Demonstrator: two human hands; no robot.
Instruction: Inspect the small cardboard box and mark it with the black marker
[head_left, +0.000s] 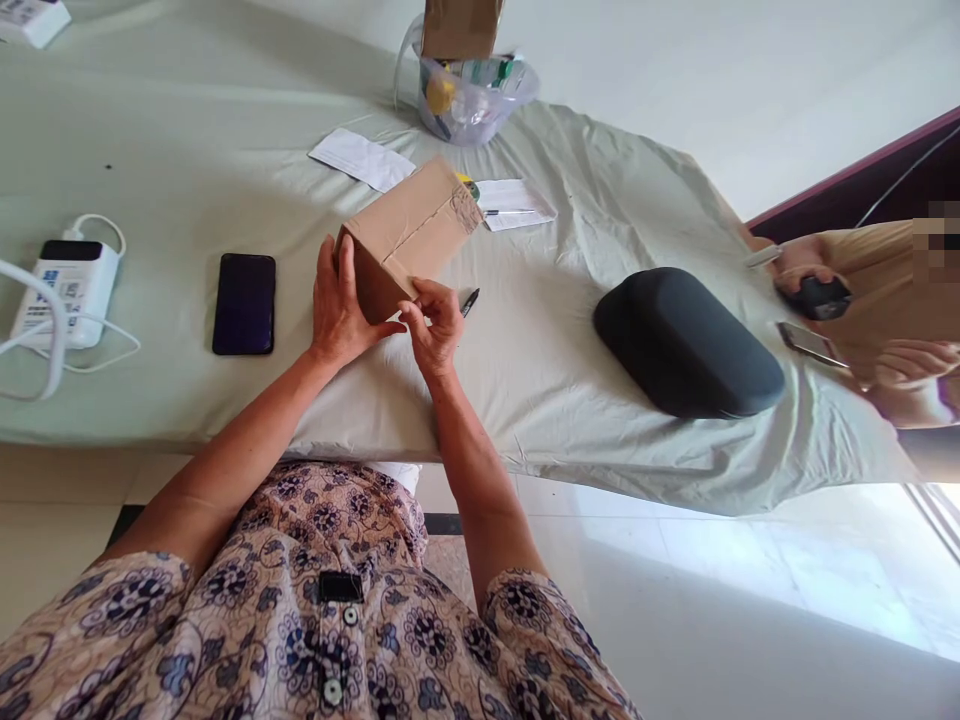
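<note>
A brown cardboard box [420,215] sits tilted at an angle on the cloth in front of me, with a taped seam along its top and a patch of dark print at its far end. My left hand [341,310] holds the box's left near side, fingers up along its edge and thumb stretched under the near face. At the near right corner, my right hand [433,325] has its fingers bent against the box edge, thumb close to the left thumb. Just right of that hand lies a black marker [470,302]. A yellow and dark item [469,187] shows partly behind the box.
Left lie a black phone [244,304] and a white power bank [71,290] with cables. White packets [364,158] and a clear plastic basket [476,105] stand beyond the box. A dark case [688,342] sits right, near another person's hand [814,285] holding a black object.
</note>
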